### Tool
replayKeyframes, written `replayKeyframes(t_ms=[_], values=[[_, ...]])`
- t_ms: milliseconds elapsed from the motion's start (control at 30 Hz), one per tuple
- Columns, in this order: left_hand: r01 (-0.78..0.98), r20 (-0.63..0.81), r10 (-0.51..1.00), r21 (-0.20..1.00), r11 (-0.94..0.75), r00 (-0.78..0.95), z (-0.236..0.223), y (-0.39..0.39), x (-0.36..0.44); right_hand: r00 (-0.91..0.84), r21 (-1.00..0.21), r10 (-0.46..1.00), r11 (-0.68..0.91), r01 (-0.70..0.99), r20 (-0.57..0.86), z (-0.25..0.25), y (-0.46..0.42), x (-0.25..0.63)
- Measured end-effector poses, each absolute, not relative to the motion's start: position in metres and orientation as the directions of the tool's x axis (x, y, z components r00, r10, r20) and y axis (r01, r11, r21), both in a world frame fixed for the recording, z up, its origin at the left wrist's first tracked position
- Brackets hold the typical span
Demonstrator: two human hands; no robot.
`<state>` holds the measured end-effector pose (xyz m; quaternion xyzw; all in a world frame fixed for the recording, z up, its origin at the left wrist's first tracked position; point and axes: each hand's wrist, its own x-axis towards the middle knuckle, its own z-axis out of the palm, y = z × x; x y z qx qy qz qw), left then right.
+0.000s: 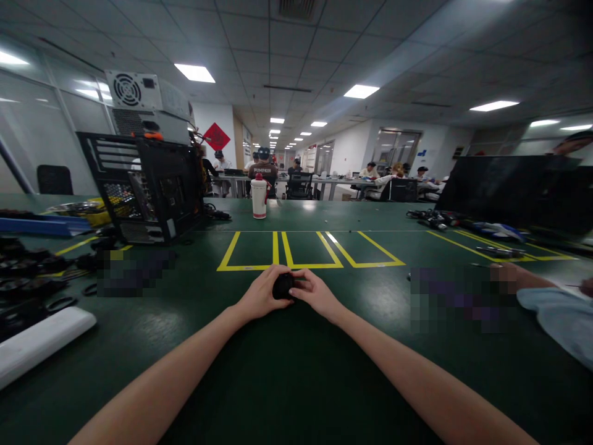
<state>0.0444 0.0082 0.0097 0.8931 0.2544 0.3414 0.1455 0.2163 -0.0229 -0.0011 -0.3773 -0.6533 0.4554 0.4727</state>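
Between my two hands is a small, rounded black object (283,287), whose kind I cannot make out. My left hand (262,293) wraps round its left side, thumb below and fingers over the top. From the right, the fingertips of my right hand (317,295) press against it. Both hands are low over the green table (287,371), just on the near side of the yellow tape rectangles (306,266). Much of the object's surface is hidden by the fingers.
At the left stands an open black computer case (152,185) with a power supply (139,93) on top. A white cup (259,198) stands beyond the tape. Cables and dark parts lie far left, near a white bar (41,346). Another person's hand (504,276) is at right.
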Motion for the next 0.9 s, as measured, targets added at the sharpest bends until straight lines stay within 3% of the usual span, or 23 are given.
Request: replayKeyframes(t_ms=[333,633,900], values=[[0.352,0.551,0.554,0.435,-0.829,0.624,0.006,0.011,0.045,-0.178,-0.945,0.936,0.32,0.069,0.304,-0.004,-0.015,0.213],[0.347,0.553,0.547,0.43,-0.834,0.629,0.008,0.01,0.045,-0.272,-0.96,0.925,0.28,0.01,0.267,-0.005,-0.017,0.218],[0.353,0.537,0.559,0.443,-0.824,0.631,0.009,0.009,0.045,-0.189,-0.944,0.935,0.321,0.079,0.301,-0.003,-0.014,0.214]])
